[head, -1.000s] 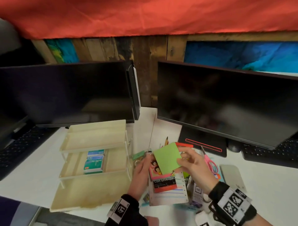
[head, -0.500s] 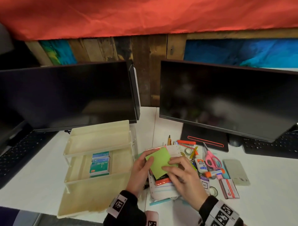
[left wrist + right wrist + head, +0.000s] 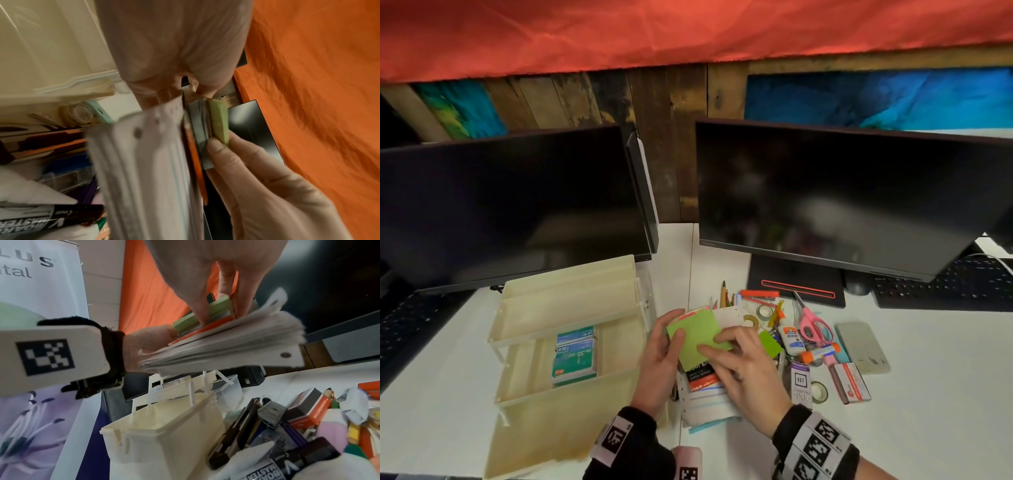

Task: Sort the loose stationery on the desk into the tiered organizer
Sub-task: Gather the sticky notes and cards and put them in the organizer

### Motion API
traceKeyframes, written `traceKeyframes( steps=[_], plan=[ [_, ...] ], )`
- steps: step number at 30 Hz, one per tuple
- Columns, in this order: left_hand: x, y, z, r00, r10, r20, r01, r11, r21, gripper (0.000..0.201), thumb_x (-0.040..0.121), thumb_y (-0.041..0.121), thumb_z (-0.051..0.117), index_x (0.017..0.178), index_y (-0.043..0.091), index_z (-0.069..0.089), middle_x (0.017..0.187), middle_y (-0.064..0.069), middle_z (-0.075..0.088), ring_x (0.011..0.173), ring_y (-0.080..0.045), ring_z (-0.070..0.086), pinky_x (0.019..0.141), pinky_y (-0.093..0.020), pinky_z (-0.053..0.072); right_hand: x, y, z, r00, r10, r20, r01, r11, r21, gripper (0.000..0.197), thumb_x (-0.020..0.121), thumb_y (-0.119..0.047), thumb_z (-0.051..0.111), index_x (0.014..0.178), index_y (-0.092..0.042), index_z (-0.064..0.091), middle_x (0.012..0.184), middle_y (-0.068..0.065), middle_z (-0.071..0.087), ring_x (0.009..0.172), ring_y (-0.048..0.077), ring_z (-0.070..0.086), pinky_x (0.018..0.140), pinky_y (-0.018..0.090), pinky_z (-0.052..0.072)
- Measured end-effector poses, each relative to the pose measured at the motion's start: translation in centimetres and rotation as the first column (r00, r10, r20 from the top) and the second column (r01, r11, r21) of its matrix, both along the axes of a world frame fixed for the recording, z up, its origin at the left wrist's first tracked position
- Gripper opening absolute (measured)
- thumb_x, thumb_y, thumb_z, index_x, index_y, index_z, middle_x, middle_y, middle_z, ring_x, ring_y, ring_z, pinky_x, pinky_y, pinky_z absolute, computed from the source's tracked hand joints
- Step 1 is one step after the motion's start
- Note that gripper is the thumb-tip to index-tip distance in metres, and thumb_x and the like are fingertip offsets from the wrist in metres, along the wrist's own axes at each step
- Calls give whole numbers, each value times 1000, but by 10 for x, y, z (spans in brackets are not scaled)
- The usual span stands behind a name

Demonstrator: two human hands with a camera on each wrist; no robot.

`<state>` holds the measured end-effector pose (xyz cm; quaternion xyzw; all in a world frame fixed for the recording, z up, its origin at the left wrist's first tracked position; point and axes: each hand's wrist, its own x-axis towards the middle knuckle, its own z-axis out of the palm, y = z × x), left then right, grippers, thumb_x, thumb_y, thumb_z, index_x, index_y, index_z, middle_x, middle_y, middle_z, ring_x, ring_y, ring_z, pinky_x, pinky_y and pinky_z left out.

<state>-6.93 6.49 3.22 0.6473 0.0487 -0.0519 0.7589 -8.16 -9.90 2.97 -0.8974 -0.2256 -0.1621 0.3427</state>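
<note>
My left hand (image 3: 659, 359) grips a stack of punched loose-leaf paper (image 3: 705, 401) and a coin-envelope pack (image 3: 703, 375) from its left side, thumb on top. A green sticky-note pad (image 3: 698, 339) lies on top of that stack. My right hand (image 3: 743, 370) pinches the pad, fingertips spread across it. In the right wrist view the pad (image 3: 197, 316) sits between the fingers above the fanned paper (image 3: 236, 347). The cream tiered organizer (image 3: 524, 329) stands just left of the hands; green staple boxes (image 3: 575, 353) lie in its middle tier.
Right of the hands lies a heap: a glue bottle (image 3: 789, 337), pink scissors (image 3: 813, 325), an ink box (image 3: 800, 380), a tape roll (image 3: 819, 391), a second green pad (image 3: 770, 343). Two dark monitors (image 3: 517, 205) (image 3: 842, 198) stand behind, keyboards at both sides.
The right hand has brought the green pad down from above the heap onto the stack in the left hand, and both hands have drawn closer together.
</note>
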Motion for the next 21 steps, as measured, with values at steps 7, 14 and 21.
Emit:
traceKeyframes(
  steps=[7, 14, 21],
  plan=[
    [0, -3, -7, 996, 83, -28, -83, 997, 8, 22, 98, 23, 43, 117, 26, 54, 115, -7, 66, 99, -17, 68, 70, -23, 55, 8, -19, 21, 983, -178, -50, 184, 967, 175, 12, 88, -26, 61, 94, -25, 71, 92, -10, 57, 90, 5, 43, 79, 11, 33],
    [2, -15, 1, 1000, 29, -2, -29, 1000, 7, 28, 99, 11, 41, 121, 24, 50, 116, -4, 65, 102, -20, 66, 80, -36, 58, 14, -22, 38, 634, 238, -736, 596, 456, 661, 28, 80, -1, 69, 87, -8, 43, 68, 12, 44, 55, 19, 54, 54, 26, 51],
    [-2, -24, 5, 997, 28, 69, -32, 997, 63, 26, 96, 16, 47, 121, 22, 50, 112, 1, 63, 99, -12, 65, 75, -26, 55, 12, -2, 31, 440, 211, -873, 665, 576, 475, 26, 77, -17, 76, 76, -8, 51, 61, 13, 66, 32, 9, 48, 32, 16, 31]
  ],
)
